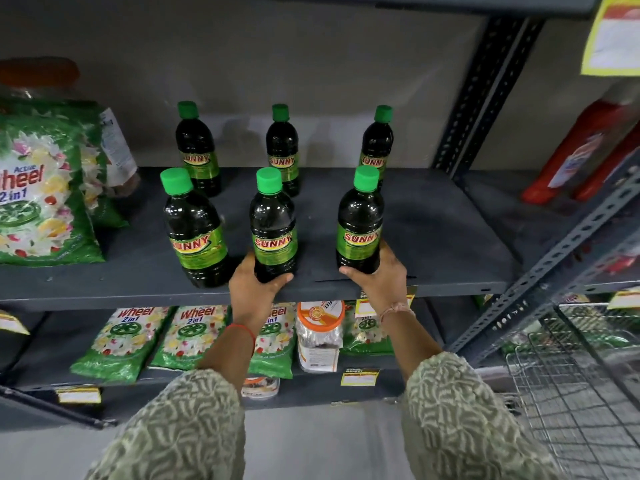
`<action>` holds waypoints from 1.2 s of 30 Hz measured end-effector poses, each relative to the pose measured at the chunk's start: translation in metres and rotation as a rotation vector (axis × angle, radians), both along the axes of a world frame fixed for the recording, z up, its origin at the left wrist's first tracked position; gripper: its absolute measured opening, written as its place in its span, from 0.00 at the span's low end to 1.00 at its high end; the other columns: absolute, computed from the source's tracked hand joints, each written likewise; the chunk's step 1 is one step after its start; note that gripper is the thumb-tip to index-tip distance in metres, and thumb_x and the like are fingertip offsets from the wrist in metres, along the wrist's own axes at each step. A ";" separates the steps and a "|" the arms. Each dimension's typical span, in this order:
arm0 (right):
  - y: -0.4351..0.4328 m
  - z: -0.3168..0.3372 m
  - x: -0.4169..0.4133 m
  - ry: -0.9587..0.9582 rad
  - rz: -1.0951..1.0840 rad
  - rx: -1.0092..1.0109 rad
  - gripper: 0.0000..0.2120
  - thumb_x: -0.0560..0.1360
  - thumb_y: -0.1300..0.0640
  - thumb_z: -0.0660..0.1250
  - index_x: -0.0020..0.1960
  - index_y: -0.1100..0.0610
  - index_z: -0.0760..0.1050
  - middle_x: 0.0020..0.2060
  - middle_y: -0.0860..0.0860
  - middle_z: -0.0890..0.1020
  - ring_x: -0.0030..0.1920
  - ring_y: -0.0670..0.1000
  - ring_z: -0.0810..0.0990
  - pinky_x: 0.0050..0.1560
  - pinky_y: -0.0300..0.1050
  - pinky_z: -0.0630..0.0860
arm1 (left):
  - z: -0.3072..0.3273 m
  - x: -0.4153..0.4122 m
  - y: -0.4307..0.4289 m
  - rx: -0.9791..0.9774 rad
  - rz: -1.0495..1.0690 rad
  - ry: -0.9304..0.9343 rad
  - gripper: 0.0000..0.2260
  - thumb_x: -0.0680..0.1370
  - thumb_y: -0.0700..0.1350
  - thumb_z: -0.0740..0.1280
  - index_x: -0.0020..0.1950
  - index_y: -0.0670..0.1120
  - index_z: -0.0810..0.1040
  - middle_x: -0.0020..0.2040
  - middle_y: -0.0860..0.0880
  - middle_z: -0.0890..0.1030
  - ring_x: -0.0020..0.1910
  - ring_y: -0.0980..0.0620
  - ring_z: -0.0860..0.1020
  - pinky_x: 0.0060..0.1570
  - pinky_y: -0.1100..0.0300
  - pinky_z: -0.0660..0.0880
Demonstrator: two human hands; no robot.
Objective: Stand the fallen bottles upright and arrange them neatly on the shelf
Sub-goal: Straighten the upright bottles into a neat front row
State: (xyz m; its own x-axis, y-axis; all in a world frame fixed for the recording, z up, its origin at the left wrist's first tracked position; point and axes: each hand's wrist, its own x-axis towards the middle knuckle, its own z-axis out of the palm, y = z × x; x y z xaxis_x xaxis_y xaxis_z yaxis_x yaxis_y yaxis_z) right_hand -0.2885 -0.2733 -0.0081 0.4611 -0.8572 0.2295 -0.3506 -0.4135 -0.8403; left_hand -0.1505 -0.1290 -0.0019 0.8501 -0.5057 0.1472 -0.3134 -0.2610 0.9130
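Bottles all upright in two rows on the shelf (pixel 433 216); left grip (pixel 254 287) wrapped round the middle front bottle (pixel 273 230), right grip (pixel 381 275) round the right front bottle (pixel 360 223), long axes vertical.

Green Wheel detergent bag (pixel 41 188) at left, red containers (pixel 581 154) right, orange-lidded jar (pixel 320 336) below, wire basket (pixel 571 375) lower right

Dark bottles (pixel 273 233) with green caps; grey shelf (pixel 433 237); olive-and-cream patterned sleeves (pixel 187 427)
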 end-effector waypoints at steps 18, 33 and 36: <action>-0.045 -0.004 -0.054 0.012 -0.104 0.049 0.30 0.62 0.54 0.77 0.60 0.59 0.71 0.54 0.56 0.81 0.55 0.54 0.78 0.54 0.41 0.72 | 0.001 -0.014 -0.024 0.035 -0.018 -0.010 0.23 0.65 0.44 0.76 0.57 0.42 0.74 0.55 0.43 0.81 0.49 0.51 0.75 0.51 0.59 0.70; 0.053 0.010 0.040 0.003 0.230 0.124 0.48 0.60 0.54 0.78 0.72 0.59 0.55 0.71 0.58 0.62 0.72 0.56 0.61 0.72 0.55 0.62 | -0.012 0.030 0.050 -0.012 0.492 -0.050 0.47 0.60 0.47 0.79 0.70 0.36 0.56 0.71 0.34 0.63 0.71 0.36 0.60 0.72 0.44 0.56; 0.043 0.004 0.065 0.088 0.226 0.181 0.47 0.57 0.57 0.80 0.70 0.59 0.59 0.68 0.59 0.68 0.70 0.57 0.64 0.70 0.56 0.64 | -0.014 0.049 0.055 0.077 0.356 -0.070 0.40 0.62 0.47 0.78 0.67 0.40 0.62 0.66 0.38 0.72 0.67 0.36 0.67 0.72 0.40 0.55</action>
State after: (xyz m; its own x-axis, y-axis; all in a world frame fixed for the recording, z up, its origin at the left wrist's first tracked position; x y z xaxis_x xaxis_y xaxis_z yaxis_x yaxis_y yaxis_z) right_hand -0.2237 -0.2304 -0.0044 0.6560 -0.7541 0.0331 -0.3417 -0.3358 -0.8778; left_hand -0.1016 -0.0738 -0.0164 0.9639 -0.1922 0.1842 -0.2516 -0.4320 0.8660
